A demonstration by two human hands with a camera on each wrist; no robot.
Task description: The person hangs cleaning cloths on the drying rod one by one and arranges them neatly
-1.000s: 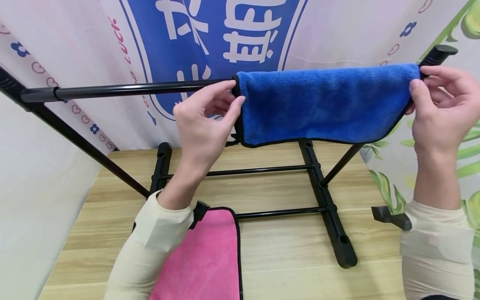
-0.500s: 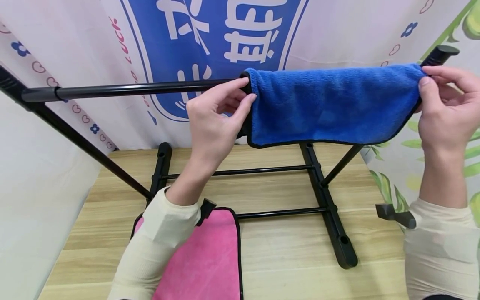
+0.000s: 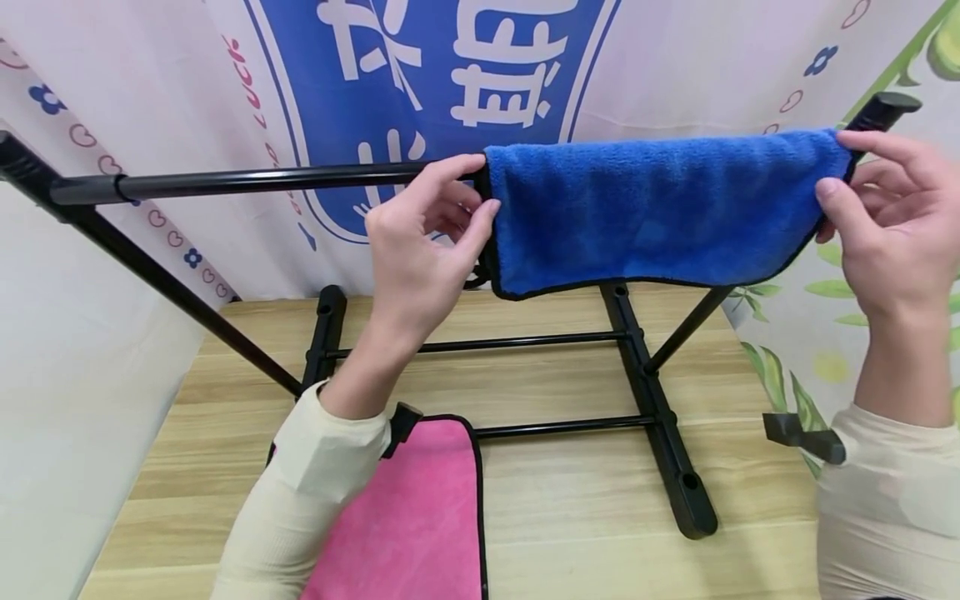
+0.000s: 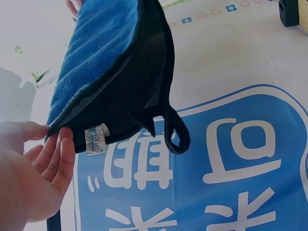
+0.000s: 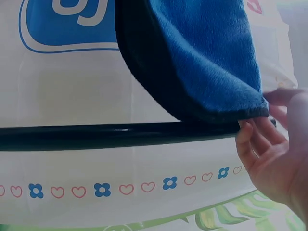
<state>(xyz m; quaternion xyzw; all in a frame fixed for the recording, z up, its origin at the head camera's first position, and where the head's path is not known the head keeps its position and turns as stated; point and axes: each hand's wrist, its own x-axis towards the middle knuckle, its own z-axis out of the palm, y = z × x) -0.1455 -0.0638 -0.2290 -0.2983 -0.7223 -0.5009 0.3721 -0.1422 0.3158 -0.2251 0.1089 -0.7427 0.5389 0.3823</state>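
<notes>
A blue towel (image 3: 660,208) with black edging hangs folded over the top bar (image 3: 270,177) of a black rack. With thumb and fingers, my left hand (image 3: 420,250) pinches the towel's left edge up by the bar. In the left wrist view, the towel's dark underside (image 4: 144,72) shows a small label (image 4: 96,138) and a hanging loop (image 4: 177,134). My right hand (image 3: 900,217) grips the opposite edge near the rack's right end. The right wrist view has the fingers of that hand (image 5: 284,149) at the towel's upper corner, some of them behind the cloth.
A pink towel (image 3: 420,508) with black trim lies on the wooden tabletop (image 3: 585,500), partly under my left forearm. The rack's right foot (image 3: 660,417) and its low crossbars (image 3: 562,427) stand on the wood. Behind hangs a printed curtain (image 3: 660,67).
The towel's left edge has slid a little to the right along the bar, with my left hand moving along. My right hand has shifted slightly right, its thumb now lower on the edge.
</notes>
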